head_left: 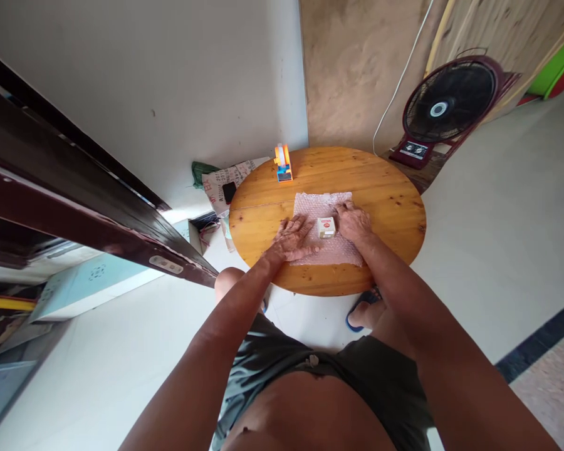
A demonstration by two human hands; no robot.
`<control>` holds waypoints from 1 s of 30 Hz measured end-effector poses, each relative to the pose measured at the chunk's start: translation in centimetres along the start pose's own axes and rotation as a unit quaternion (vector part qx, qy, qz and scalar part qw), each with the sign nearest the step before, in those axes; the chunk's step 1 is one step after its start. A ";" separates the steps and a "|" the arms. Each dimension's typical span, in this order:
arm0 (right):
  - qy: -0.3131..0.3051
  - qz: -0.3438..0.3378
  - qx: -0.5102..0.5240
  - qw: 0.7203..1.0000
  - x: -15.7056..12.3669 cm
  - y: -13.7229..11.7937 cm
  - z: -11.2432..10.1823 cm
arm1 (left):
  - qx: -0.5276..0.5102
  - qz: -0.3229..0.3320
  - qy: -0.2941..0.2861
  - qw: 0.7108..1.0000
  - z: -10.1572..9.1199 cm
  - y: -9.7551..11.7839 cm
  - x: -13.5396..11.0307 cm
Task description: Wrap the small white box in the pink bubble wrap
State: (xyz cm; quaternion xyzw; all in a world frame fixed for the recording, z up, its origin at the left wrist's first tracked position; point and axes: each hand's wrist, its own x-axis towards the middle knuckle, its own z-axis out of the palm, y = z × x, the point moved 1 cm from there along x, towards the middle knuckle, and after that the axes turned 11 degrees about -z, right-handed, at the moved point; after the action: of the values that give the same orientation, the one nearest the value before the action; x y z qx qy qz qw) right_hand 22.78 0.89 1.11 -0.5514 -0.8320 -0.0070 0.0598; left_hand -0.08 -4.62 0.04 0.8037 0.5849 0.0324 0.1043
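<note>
A sheet of bubble wrap (329,254) lies spread on the round wooden table (395,194). Near its middle sits a small whitish box (326,228) with a red mark on it. My left hand (295,238) rests flat on the sheet's left side, fingers spread, beside the box but apart from it. On the right side of the sheet lies my right hand (353,220), close to the box, its fingers reaching forward and partly bent over the wrap. Nothing shows in either hand.
An orange and blue tape dispenser (283,164) stands at the table's back edge. Right of the table is a dark red fan (451,103) with a white cable (402,78). Printed cardboard (216,188) leans behind the table's left side. A dark door (98,207) stands at left.
</note>
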 end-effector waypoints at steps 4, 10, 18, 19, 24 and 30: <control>0.000 0.006 -0.002 1.000 0.0 -0.2 0.0 | -0.001 -0.008 0.006 1.000 0.1 -0.1 0.1; 0.003 0.017 0.012 1.000 -0.2 -0.4 -0.1 | 0.000 -0.020 0.003 1.000 0.3 -0.6 0.3; 0.012 0.028 0.024 0.999 -0.2 -0.4 0.1 | 0.021 -0.038 0.010 0.999 -1.4 1.1 1.0; 0.014 0.028 0.025 0.999 -0.2 -0.4 0.1 | 0.033 -0.039 0.017 0.999 -1.6 1.5 1.1; 0.020 0.015 0.030 0.999 -0.6 -0.4 -0.2 | 0.056 0.003 0.039 0.998 -1.5 2.0 2.1; 0.035 -0.009 0.032 0.999 -0.9 -0.2 -0.3 | 0.056 -0.006 0.017 0.998 -0.3 -0.1 3.1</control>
State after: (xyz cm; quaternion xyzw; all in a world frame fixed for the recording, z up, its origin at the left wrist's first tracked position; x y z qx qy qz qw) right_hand 22.97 -0.03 1.34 -0.5410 -0.8342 0.0003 0.1064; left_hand 0.76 -1.62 0.05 0.8041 0.5923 0.0130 0.0493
